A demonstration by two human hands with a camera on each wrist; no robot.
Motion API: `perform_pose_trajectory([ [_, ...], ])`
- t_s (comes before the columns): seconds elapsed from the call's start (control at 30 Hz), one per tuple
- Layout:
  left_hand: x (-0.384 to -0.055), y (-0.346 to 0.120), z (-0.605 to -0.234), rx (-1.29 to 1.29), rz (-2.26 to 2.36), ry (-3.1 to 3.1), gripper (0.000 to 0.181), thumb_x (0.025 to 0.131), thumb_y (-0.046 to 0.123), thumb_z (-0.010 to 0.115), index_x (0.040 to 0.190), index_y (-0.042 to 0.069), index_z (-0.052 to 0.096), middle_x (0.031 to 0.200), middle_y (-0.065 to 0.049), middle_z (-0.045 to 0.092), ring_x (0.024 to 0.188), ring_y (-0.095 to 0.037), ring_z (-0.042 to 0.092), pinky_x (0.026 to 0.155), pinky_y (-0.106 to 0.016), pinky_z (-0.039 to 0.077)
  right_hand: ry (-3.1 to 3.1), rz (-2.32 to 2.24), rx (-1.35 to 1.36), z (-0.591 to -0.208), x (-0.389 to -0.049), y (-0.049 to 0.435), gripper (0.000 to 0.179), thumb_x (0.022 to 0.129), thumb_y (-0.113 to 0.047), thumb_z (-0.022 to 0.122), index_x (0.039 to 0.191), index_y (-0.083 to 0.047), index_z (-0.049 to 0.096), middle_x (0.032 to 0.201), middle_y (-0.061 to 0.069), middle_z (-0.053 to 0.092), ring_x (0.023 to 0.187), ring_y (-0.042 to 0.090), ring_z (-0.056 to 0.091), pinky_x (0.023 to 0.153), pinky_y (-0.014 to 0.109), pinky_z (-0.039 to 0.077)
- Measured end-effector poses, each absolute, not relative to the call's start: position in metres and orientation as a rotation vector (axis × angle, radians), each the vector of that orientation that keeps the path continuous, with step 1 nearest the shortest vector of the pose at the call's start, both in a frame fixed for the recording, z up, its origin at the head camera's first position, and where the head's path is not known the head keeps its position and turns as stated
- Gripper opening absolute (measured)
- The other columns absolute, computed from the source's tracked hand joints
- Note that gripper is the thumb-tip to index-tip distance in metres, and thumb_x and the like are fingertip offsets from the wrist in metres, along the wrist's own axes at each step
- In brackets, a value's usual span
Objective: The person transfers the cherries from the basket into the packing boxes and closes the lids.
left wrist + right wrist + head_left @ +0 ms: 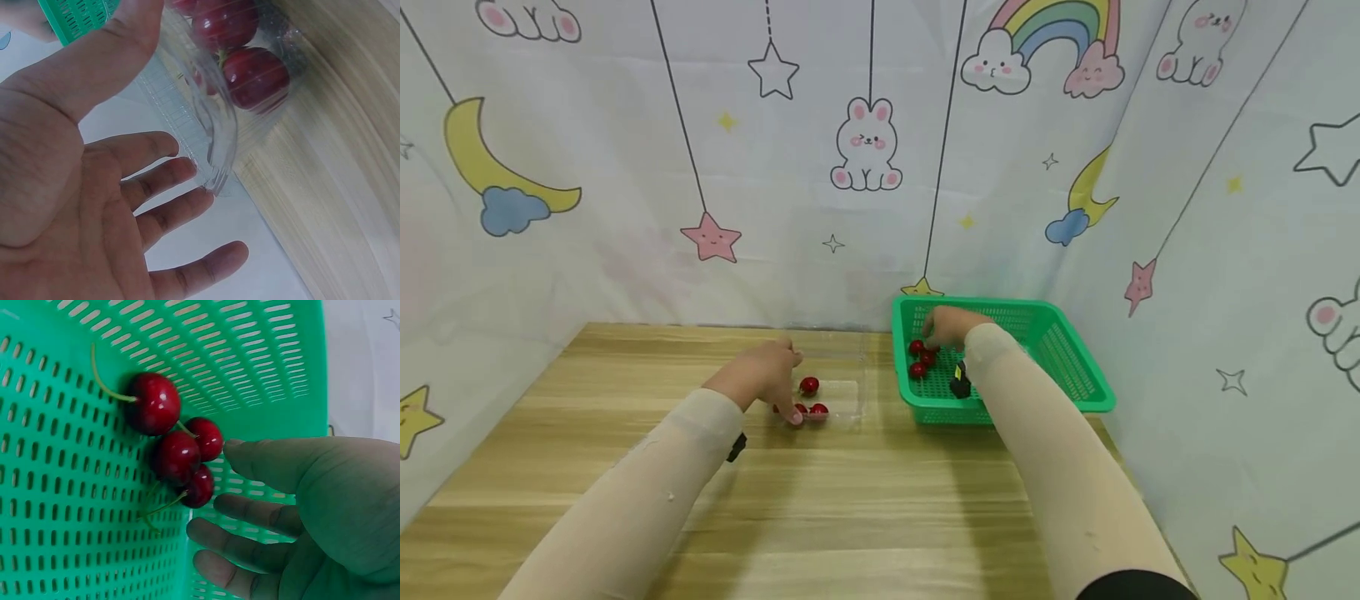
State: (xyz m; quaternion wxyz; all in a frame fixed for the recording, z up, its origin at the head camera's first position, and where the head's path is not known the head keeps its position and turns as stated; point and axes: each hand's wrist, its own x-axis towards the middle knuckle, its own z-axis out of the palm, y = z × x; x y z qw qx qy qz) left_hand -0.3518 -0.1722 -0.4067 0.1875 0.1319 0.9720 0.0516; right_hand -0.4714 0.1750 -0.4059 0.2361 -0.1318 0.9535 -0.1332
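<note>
My left hand (763, 372) is at the left side of a clear plastic box (848, 417) that holds several red cherries (809, 386). In the left wrist view its thumb overlaps the box rim. The other fingers (178, 219) are loosely extended, with some tips right at the rim. My right hand (951, 327) reaches into a green plastic basket (1078, 358). Several cherries with green stems (176, 456) lie bunched together on the basket's slotted surface. The right thumb and fingers (240, 540) are spread beside this cluster, with nothing between them.
Box and basket stand side by side near the back of the wooden table (850, 500), the basket on the right. A white cloth (790, 183) printed with cartoon rabbits and stars hangs behind the table and along its sides.
</note>
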Motion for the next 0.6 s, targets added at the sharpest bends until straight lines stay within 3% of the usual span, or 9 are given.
perform_pose_trajectory([
  [0.37, -0.350, -0.177, -0.411, 0.364, 0.144, 2.734, 0.120, 0.080, 0.048, 0.105, 0.175, 0.006, 0.045, 0.179, -0.024, 0.039, 0.162, -0.052, 0.044, 0.126, -0.068, 0.049, 2.621, -0.270, -0.389, -0.418, -0.468, 0.169, 0.044, 0.113, -0.022, 0.072, 0.155, -0.008, 0.071, 0.163, 0.016, 0.066, 0.133, 0.034, 0.074, 0.084, 0.040, 0.070],
  [0.6, -0.352, -0.175, -0.408, 0.372, 0.144, 2.740, 0.120, 0.080, 0.048, 0.105, 0.175, 0.006, 0.045, 0.176, -0.022, 0.043, 0.158, -0.049, 0.050, 0.124, -0.066, 0.051, 2.621, -0.279, -0.370, -0.419, -0.470, 0.172, 0.043, 0.114, -0.020, 0.070, 0.155, -0.008, 0.071, 0.163, 0.016, 0.066, 0.139, 0.036, 0.071, 0.078, 0.036, 0.069],
])
